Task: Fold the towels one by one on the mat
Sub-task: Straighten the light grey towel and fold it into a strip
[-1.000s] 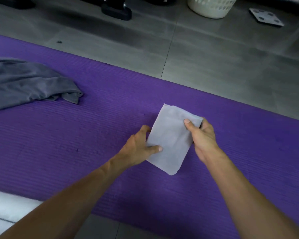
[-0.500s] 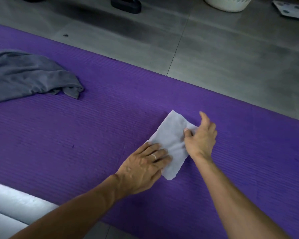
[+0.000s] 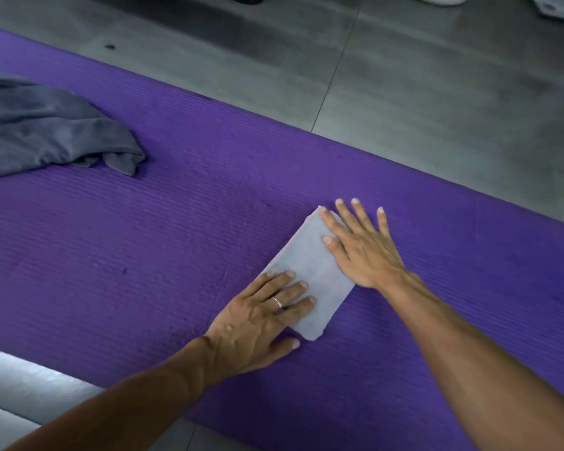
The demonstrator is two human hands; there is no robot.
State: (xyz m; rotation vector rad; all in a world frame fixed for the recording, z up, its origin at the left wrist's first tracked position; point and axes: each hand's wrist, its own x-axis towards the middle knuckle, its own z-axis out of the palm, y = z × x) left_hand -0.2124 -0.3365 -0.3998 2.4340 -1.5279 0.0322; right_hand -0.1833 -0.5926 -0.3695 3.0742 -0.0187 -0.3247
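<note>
Two hands lie flat on a small pale grey towel [image 3: 310, 271], which sits folded into a narrow rectangle on the purple mat [image 3: 144, 255], right of the mat's middle and set at a slant. The left hand [image 3: 258, 320] presses on the towel's near end with its fingers [image 3: 293, 289] straight and spread, gripping nothing; its thumb rests on the mat beside the towel's near corner, and a ring [image 3: 277, 302] shows on one finger. The right hand [image 3: 362, 252] lies along the towel's far right edge, fingers straight and fanned out, holding nothing: its forefinger and thumb are on the cloth, while the other fingertips reach past the towel onto the mat. A second, darker grey towel [image 3: 46, 128] lies crumpled and unfolded on the mat's far left, well apart from the hands. Beyond the mat is a grey tiled floor [image 3: 437, 92]. A pale grey padded edge [image 3: 20, 392] shows at the lower left corner.
</note>
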